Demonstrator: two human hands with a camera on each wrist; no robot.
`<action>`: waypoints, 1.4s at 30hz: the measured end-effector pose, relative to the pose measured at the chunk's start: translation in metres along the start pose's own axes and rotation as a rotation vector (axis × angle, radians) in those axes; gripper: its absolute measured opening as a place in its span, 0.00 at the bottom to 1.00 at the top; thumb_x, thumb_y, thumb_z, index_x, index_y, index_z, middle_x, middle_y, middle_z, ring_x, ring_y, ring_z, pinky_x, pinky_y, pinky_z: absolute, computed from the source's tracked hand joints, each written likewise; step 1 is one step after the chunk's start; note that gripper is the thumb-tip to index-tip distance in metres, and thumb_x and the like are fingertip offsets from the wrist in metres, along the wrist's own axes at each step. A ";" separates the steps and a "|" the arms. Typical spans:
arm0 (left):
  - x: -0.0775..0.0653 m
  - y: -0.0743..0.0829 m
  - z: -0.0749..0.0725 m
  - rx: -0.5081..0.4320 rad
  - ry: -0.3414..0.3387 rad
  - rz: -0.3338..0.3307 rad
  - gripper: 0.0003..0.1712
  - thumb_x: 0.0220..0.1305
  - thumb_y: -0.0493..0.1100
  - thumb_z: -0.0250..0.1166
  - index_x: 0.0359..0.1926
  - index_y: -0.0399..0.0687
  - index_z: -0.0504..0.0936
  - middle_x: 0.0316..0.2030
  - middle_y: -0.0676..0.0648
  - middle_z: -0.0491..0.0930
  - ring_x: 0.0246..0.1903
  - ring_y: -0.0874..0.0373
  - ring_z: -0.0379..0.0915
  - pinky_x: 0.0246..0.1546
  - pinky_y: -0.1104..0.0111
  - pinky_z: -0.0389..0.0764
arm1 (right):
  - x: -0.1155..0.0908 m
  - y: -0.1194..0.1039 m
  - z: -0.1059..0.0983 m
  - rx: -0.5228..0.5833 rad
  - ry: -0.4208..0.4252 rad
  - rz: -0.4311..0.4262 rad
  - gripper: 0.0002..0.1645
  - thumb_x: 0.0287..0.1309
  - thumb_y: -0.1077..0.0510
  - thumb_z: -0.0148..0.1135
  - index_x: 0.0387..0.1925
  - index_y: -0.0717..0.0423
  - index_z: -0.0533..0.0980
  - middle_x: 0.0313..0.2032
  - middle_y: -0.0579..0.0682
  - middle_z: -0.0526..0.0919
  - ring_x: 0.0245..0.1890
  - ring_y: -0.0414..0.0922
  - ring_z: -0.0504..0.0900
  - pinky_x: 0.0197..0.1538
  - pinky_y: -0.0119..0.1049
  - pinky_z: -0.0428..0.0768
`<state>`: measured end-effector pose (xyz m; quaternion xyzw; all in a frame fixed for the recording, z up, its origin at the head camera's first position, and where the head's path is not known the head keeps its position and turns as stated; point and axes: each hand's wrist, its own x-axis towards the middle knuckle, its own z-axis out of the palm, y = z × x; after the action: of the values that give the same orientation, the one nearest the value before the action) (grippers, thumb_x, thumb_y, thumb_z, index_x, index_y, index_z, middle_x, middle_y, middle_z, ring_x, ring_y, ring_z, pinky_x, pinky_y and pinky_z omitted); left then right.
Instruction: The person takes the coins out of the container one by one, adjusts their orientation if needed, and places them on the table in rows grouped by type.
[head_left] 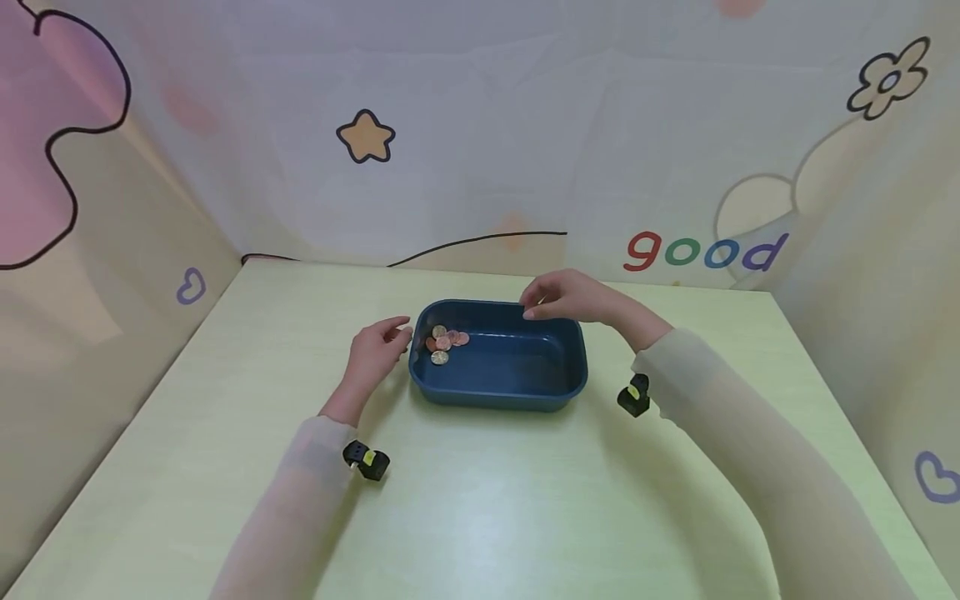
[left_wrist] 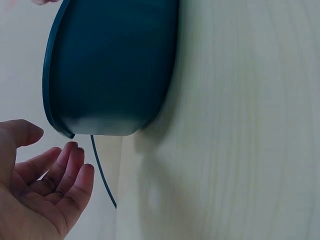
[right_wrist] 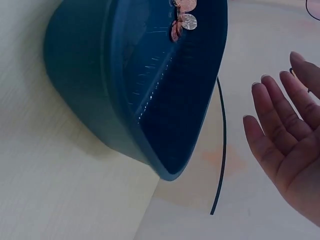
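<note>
A dark blue rectangular tray (head_left: 517, 367) stands on the table, with several copper and silver coins (head_left: 444, 343) bunched at its left end. Just outside that end is my left hand (head_left: 373, 350), its fingers loosely bent and holding nothing. The left wrist view shows those fingers (left_wrist: 74, 172) close below the tray's rim (left_wrist: 47, 95), a small gap between. Over the far right rim hovers my right hand (head_left: 566, 296). In the right wrist view its loosely spread fingers (right_wrist: 270, 107) hold nothing, apart from the tray wall (right_wrist: 80, 85); the coins (right_wrist: 186, 20) lie beyond.
Pale wood-patterned table (head_left: 480, 508) extends around the tray. A printed cloth backdrop (head_left: 480, 150) rises behind the table and along both sides. Each sleeve carries a small black wrist device, such as the left one (head_left: 367, 461).
</note>
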<state>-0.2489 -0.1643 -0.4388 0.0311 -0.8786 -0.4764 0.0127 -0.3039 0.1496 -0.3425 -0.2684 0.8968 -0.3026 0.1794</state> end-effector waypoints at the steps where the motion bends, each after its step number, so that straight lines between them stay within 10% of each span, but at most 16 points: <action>1: 0.000 0.001 0.001 0.003 0.000 -0.006 0.26 0.74 0.45 0.55 0.67 0.38 0.77 0.49 0.33 0.85 0.40 0.46 0.83 0.32 0.76 0.74 | 0.003 -0.001 0.000 -0.002 -0.010 -0.003 0.21 0.67 0.57 0.64 0.56 0.65 0.79 0.52 0.63 0.85 0.55 0.58 0.83 0.63 0.53 0.80; 22: 0.005 0.000 0.020 -0.056 0.062 -0.022 0.26 0.73 0.44 0.59 0.67 0.39 0.77 0.44 0.34 0.84 0.35 0.53 0.77 0.30 0.75 0.69 | 0.064 -0.011 0.029 -0.056 -0.213 -0.057 0.23 0.66 0.60 0.64 0.59 0.69 0.78 0.51 0.62 0.87 0.55 0.54 0.85 0.62 0.45 0.80; 42: 0.010 -0.003 0.029 -0.202 0.054 -0.047 0.25 0.73 0.42 0.59 0.67 0.38 0.76 0.20 0.56 0.69 0.18 0.66 0.63 0.23 0.74 0.66 | 0.094 -0.024 0.060 -0.087 -0.259 -0.039 0.18 0.66 0.63 0.61 0.55 0.66 0.80 0.49 0.62 0.87 0.44 0.48 0.85 0.55 0.39 0.82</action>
<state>-0.2598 -0.1419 -0.4570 0.0634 -0.8244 -0.5617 0.0283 -0.3402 0.0515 -0.3871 -0.3299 0.8730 -0.2299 0.2761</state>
